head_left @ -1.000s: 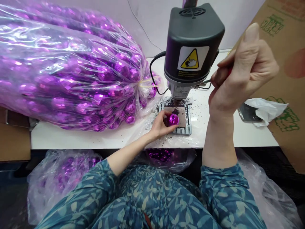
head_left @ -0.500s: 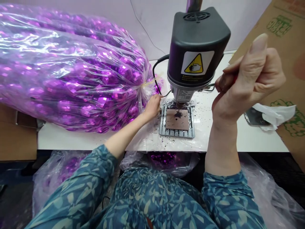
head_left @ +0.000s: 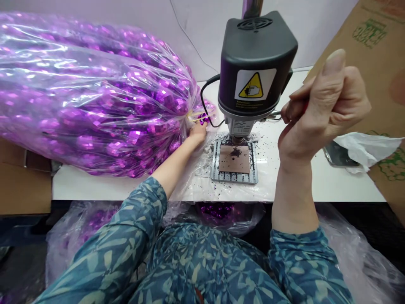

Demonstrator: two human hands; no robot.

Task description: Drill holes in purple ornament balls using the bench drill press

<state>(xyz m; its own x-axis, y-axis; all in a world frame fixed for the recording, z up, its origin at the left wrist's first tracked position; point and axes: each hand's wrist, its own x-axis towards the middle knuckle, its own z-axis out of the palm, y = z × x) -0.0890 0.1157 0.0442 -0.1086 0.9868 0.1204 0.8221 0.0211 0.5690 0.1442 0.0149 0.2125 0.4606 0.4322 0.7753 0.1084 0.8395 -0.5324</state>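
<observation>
At the bottom of the frame, the person's blue leaf-patterned sleeves (head_left: 126,228) flank a clear plastic bag of shiny purple pieces (head_left: 217,210) below the edge of the white tabletop (head_left: 341,185). Raised at right, the right hand (head_left: 324,107) is clenched around the red handle of a thin metal lever (head_left: 276,113), hiding most of that handle. Near the centre lies a grey slotted metal base (head_left: 234,177), bearing a flat brown square board (head_left: 234,164) strewn with dark flecks. The left hand (head_left: 198,131) reaches left of it to purple faceted balls (head_left: 202,119) by the tied neck of a bulging clear plastic sack (head_left: 104,97), which crowds the upper left; whether its fingers have closed on one, I cannot tell. A black cable (head_left: 202,95) loops between sack and black drill-press housing (head_left: 257,63), which overhangs the base. At right, crumpled white tissue (head_left: 363,147) partly covers a dark phone (head_left: 340,154) beside a brown cardboard box (head_left: 351,55).
</observation>
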